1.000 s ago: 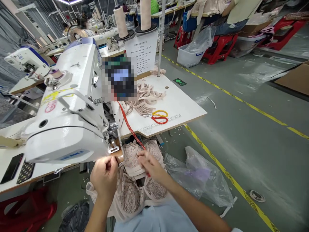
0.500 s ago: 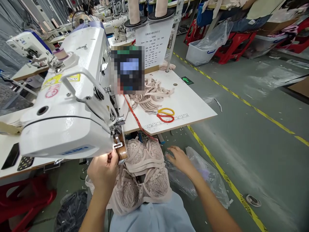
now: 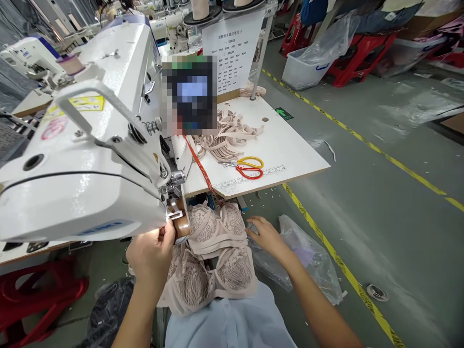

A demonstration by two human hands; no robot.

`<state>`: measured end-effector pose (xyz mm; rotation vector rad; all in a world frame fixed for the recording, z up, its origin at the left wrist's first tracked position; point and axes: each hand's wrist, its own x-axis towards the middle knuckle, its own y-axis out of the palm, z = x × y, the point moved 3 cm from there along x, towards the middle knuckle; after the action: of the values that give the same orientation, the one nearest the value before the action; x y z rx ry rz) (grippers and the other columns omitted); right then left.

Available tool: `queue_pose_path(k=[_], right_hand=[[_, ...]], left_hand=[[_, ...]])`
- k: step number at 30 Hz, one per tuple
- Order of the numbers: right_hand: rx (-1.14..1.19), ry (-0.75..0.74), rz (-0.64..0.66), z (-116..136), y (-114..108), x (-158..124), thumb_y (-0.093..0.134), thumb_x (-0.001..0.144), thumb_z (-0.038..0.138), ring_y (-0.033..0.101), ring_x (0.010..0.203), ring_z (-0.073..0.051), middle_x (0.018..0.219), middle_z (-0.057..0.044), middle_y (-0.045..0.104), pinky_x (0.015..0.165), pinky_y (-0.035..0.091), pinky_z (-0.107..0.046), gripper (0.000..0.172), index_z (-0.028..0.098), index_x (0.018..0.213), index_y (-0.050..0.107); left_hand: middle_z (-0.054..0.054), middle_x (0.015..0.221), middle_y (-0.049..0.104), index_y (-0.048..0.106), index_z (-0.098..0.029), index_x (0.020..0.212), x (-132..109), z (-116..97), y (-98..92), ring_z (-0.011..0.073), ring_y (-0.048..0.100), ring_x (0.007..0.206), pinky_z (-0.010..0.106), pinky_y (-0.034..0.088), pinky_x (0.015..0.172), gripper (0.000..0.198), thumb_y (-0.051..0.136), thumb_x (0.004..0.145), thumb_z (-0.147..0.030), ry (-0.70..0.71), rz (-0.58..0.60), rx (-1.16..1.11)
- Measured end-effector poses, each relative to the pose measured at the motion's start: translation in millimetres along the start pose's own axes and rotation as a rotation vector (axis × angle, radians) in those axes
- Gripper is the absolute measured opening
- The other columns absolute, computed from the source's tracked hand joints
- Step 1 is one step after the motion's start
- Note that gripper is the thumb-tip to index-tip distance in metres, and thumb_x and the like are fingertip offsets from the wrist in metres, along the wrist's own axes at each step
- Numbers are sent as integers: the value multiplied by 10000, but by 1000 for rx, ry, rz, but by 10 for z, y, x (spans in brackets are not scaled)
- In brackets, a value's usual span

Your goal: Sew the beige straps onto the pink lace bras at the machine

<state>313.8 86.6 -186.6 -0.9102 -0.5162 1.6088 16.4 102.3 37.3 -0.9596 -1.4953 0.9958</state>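
My left hand (image 3: 152, 251) is pinched just under the head of the white sewing machine (image 3: 90, 193), close to the presser foot (image 3: 176, 214). What its thumb and finger grip is hidden. Beside it, beige lace bras (image 3: 203, 278) lie overlapped across my lap, reaching up to the machine's brown curved arm (image 3: 181, 226). My right hand (image 3: 266, 237) hovers at the right edge of the bras, fingers apart, holding nothing.
Scissors with yellow and red handles (image 3: 251, 167) lie on the white table (image 3: 290, 150), near a heap of beige straps (image 3: 228, 140). A red cord (image 3: 201, 166) runs down the table's left side. A clear plastic bag (image 3: 319, 270) is on the floor at right.
The view has shifted, so the machine looks larger and further left. My left hand keeps its pinch by the presser foot. My right hand stays open, slightly closer to the bras.
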Motion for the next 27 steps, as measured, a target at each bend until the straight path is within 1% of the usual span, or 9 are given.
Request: queue_pose_path(k=[7,10,12,14,17,20,21,23,27], right_hand=[[35,-20,-6,-38,87,-10,490,912,361,549,1181,-316,1303,-154,549,988,440,-422,350,171,1174,623],[59,-29,-11,84,52,-24,496,914,332,562,1167,-296,1287,-139,563,985,447,-409,301,185,1141,627],[125,-64,-31,326,-36,-48,479,934,333,571,1148,-274,1268,-123,574,956,468,-398,288,199,1152,613],[251,-167,-74,728,-180,-79,460,960,344,588,1095,-244,1219,-102,594,900,496,-378,282,216,1171,596],[400,-480,-180,1503,-445,-118,491,958,287,596,991,-203,1096,-78,618,865,495,-346,244,220,1164,603],[376,-771,-242,2153,-601,-96,476,949,196,565,980,-196,1048,-76,601,886,466,-331,316,217,1247,580],[350,-822,-256,2293,-616,-70,467,945,172,558,949,-193,1016,-75,588,862,466,-320,335,217,1256,583],[315,-859,-291,2457,-610,-4,468,933,151,543,874,-181,949,-67,548,794,465,-292,330,220,1216,624],[339,-843,-316,2505,-582,86,523,887,134,547,876,-166,942,-59,523,783,462,-264,261,211,1069,695]], left_hand=[[-47,446,199,307,-191,463,18,6,-6,117,228,458,255,172,493,524,501,888,-428,6,15,-2],[-38,430,246,343,-187,449,29,8,-17,120,240,460,254,168,493,542,488,902,-446,34,32,26],[-26,419,304,407,-187,449,37,16,-18,124,273,455,252,175,493,541,480,911,-459,62,43,53],[-7,417,378,484,-188,466,45,34,-15,133,324,454,249,188,493,529,478,912,-472,86,54,84],[37,429,484,550,-188,476,63,73,-18,159,397,462,251,210,495,535,476,911,-490,116,54,125],[69,446,549,584,-190,488,86,101,-30,181,440,463,260,218,502,540,467,917,-495,166,58,153],[72,448,559,593,-191,494,93,107,-33,185,450,461,263,219,504,538,465,920,-495,184,65,156],[68,441,562,596,-195,495,102,119,-34,187,462,453,266,217,503,544,457,927,-494,210,78,158],[64,441,569,586,-197,486,106,136,-23,179,480,439,268,215,492,573,418,952,-484,238,112,187]])
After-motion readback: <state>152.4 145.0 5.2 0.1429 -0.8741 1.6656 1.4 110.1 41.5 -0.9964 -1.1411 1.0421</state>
